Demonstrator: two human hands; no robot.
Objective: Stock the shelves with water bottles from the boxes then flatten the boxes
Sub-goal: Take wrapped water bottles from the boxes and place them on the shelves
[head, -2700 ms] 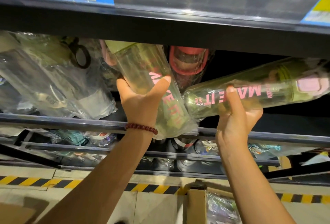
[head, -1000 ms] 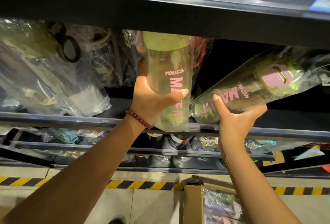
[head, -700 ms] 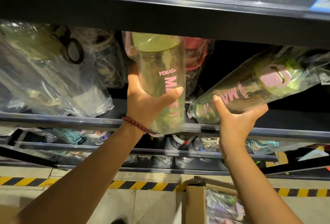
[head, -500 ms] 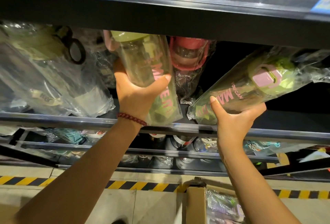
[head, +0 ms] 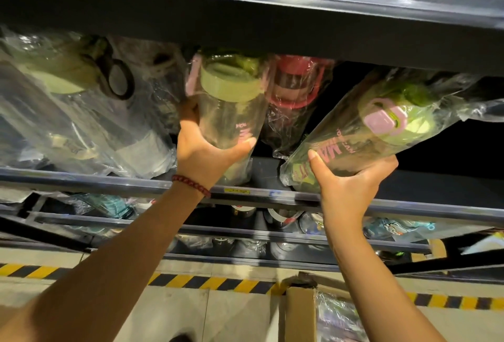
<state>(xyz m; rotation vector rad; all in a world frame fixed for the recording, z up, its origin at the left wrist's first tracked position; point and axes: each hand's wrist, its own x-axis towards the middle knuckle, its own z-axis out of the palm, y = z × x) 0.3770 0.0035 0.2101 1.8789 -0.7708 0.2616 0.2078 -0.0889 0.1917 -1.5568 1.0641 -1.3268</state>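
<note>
Left hand (head: 207, 151) is wrapped around a clear bottle (head: 229, 112) with a green lid and pink lettering, bagged in plastic, standing nearly upright on the dark shelf (head: 272, 196). Right hand (head: 351, 181) grips a matching bagged bottle (head: 362, 134), tilted with its pink-latched cap pointing up and away, its base just above the shelf's front rail. A red-lidded bottle (head: 297, 88) sits between them, further back on the shelf. Below the shelf: striped floor tape (head: 212, 283) and an open cardboard box (head: 300, 314).
</note>
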